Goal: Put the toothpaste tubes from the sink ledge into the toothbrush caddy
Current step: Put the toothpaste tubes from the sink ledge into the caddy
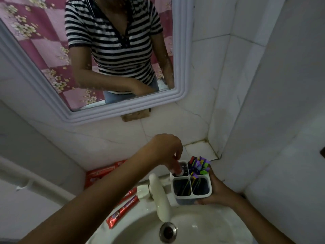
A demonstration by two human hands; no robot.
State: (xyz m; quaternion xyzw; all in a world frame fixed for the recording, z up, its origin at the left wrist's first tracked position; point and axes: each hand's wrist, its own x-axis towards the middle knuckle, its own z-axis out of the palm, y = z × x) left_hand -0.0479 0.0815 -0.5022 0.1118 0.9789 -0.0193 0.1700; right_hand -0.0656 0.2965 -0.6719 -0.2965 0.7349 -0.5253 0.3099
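A white four-compartment toothbrush caddy (208, 194) stands on the sink ledge right of the tap, gripped at its right side by my right hand (218, 192). Several colourful toothbrushes (199, 165) fill its far right compartment. My left hand (167, 148) hovers over the far left compartment, fingers pinched on a red and white toothpaste tube (177, 169) that stands partly inside it. A red toothpaste tube (122, 211) lies on the ledge left of the tap, with another (127, 193) partly hidden behind my forearm.
A white tap (160, 194) juts over the basin (202, 229) and its drain (168, 232). Red toothpaste cartons (100, 174) lie against the back wall. A framed mirror (182, 95) hangs above, tiled walls close in on the right, and a white pipe (35, 180) runs on the left.
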